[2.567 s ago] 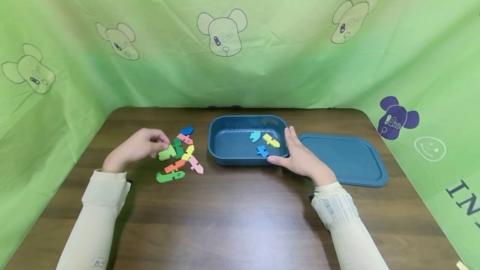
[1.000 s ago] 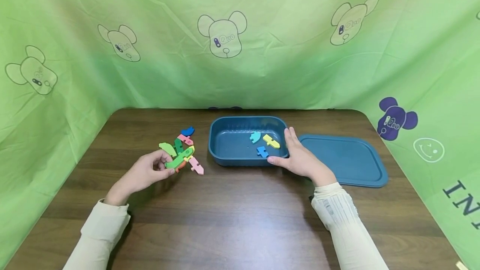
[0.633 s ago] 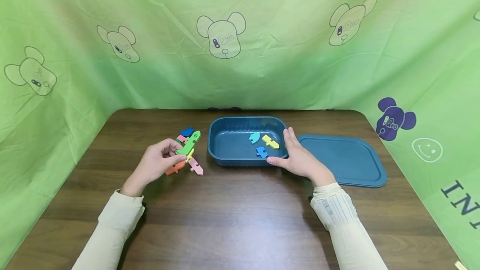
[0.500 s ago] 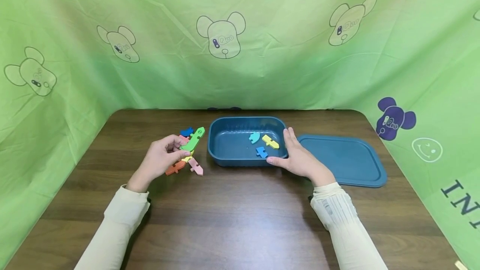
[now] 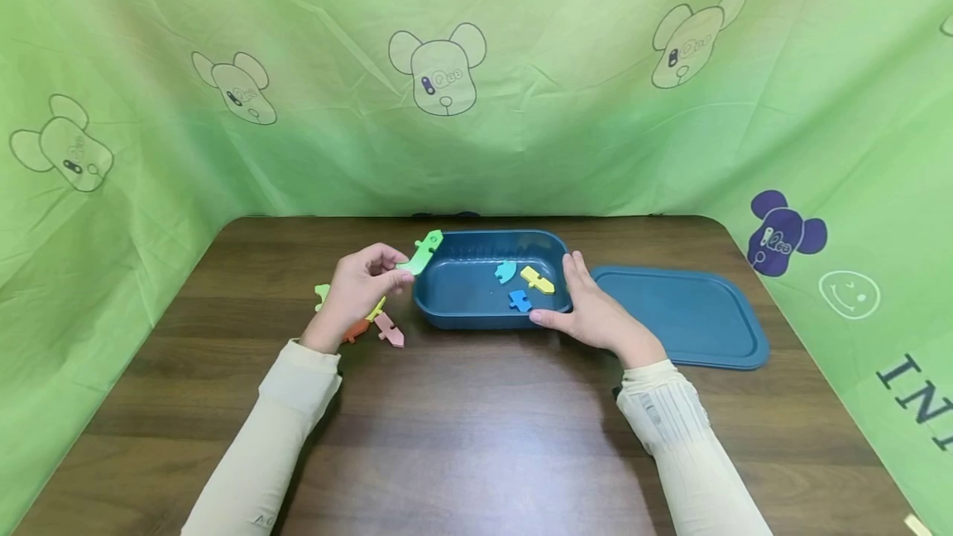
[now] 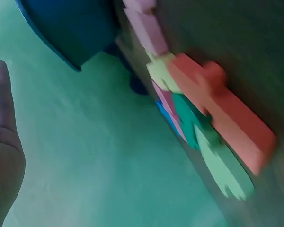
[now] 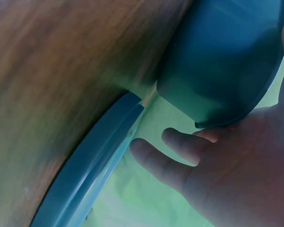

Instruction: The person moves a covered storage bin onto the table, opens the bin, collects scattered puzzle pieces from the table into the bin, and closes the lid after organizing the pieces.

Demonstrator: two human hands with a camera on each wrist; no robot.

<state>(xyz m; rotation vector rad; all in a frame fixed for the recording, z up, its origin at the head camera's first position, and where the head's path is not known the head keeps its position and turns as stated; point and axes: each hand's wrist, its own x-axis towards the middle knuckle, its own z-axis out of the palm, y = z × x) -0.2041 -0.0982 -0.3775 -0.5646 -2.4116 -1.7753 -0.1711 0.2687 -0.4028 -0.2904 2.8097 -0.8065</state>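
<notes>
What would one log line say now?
left hand: pinching green notched puzzle piece; right hand: touching blue rectangular plastic box; inside: three flat puzzle pieces, yellow, blue, turquoise

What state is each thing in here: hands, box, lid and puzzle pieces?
Left hand: pinching the green piece.
Green piece: raised off the table, near the box's left rim.
Right hand: resting against the box's right end.
Box: open, upright.
Lid: off, lying flat.
Turquoise piece, yellow piece, blue piece: inside the box, apart.
Remaining pieces: clustered on the table, partly hidden behind the left hand.
</notes>
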